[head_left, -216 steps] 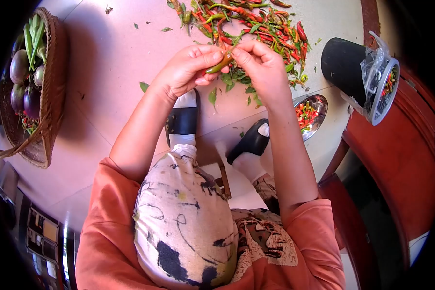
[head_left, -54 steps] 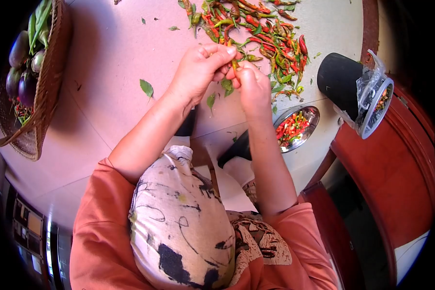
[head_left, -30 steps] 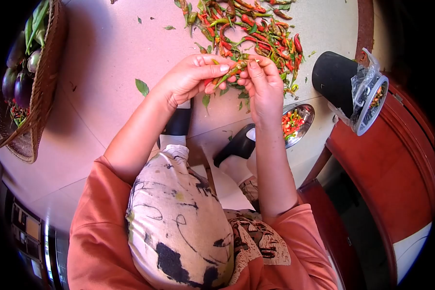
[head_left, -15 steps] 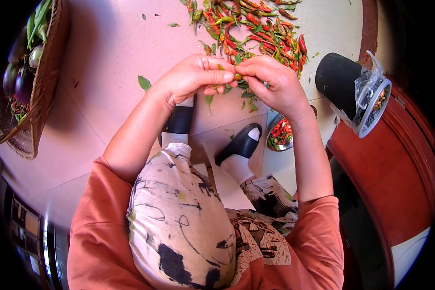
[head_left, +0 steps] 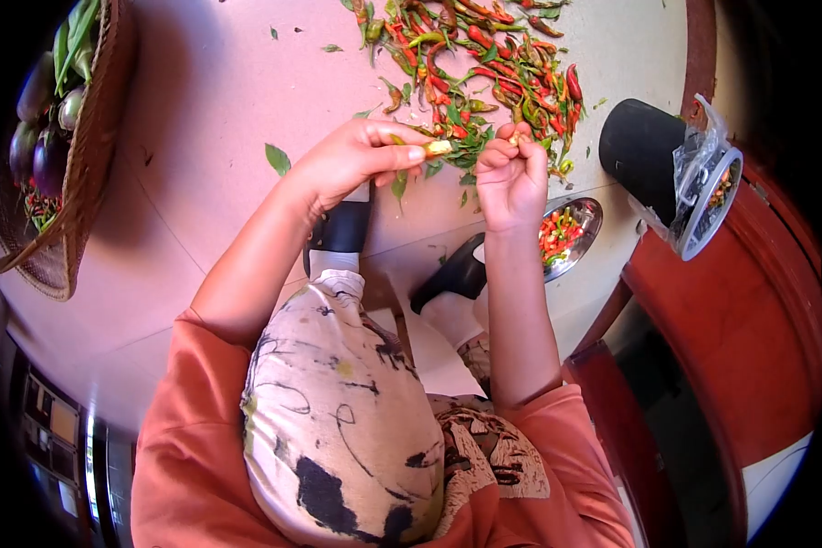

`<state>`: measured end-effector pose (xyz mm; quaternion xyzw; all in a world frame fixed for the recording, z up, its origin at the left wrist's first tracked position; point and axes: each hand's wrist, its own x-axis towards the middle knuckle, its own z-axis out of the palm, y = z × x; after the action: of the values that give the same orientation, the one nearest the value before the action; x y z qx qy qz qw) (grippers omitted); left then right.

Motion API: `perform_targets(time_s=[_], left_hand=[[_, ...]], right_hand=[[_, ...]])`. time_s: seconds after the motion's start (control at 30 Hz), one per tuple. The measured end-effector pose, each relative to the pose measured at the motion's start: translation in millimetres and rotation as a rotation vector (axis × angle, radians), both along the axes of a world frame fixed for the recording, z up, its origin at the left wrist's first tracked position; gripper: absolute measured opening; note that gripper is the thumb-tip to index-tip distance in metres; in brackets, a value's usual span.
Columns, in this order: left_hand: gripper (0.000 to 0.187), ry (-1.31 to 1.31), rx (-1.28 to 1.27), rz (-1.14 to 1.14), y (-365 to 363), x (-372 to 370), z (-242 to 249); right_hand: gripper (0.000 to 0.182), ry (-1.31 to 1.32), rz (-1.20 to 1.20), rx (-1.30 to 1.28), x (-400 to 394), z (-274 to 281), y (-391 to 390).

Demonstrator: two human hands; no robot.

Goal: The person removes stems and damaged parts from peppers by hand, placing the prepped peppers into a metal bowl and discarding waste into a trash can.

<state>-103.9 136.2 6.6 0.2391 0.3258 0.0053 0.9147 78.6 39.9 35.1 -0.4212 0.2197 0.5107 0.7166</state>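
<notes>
Head view, floor level. Left hand (head_left: pixel 352 160): fingers pinched on a chili piece (head_left: pixel 437 146), held above the floor just short of the chili pile (head_left: pixel 484 64). Right hand (head_left: pixel 511 173): curled nearly closed, small bit at fingertips, can't tell what. Steel bowl (head_left: pixel 586 239) w/ cut chilies by right wrist. Black bin (head_left: pixel 644 146) beside it. Basket (head_left: pixel 82 164) far left.

Shiny metal bowl (head_left: pixel 586 239), woven basket (head_left: pixel 82 164)

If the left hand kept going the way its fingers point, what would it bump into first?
Probably the right hand. The left hand points across at it, pinching a bit of chili, with only a small gap between. Depth is hard to judge.
</notes>
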Motion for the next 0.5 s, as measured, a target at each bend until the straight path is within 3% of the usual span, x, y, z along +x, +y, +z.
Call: perform_targets(time_s=[0.07, 0.13, 0.2, 0.23, 0.3, 0.43, 0.5], left_hand=[[0.022, -0.020, -0.053, 0.056, -4.4, -1.5, -2.3], [0.024, -0.041, -0.106, 0.123, -5.3, 0.2, -1.1], [0.025, -0.121, -0.262, 0.248, -3.9, 4.4, -0.1], [0.025, -0.120, -0.264, 0.253, -3.7, 7.3, 0.9], [0.024, 0.043, -0.192, 0.290, -4.1, 12.5, 3.7], [0.020, 0.051, -0.166, 0.243, -3.6, 10.2, 2.7], [0.018, 0.102, -0.022, 0.149, -2.3, 8.5, 2.5]], right_hand=[[0.025, 0.004, 0.047, 0.043, 0.1, -1.9, -9.4], [0.023, -0.170, 0.452, -0.149, -9.8, 6.9, -4.7], [0.023, -0.152, 0.529, -0.156, -18.7, 12.3, 0.3], [0.023, -0.292, 0.662, -0.153, -24.1, 12.2, 0.7], [0.027, -0.511, 0.818, -0.152, -33.7, 14.3, 6.4], [0.020, -0.689, 0.925, -0.249, -37.4, 10.5, 7.2], [0.015, -0.872, 1.098, -0.332, -34.5, 11.1, 5.6]])
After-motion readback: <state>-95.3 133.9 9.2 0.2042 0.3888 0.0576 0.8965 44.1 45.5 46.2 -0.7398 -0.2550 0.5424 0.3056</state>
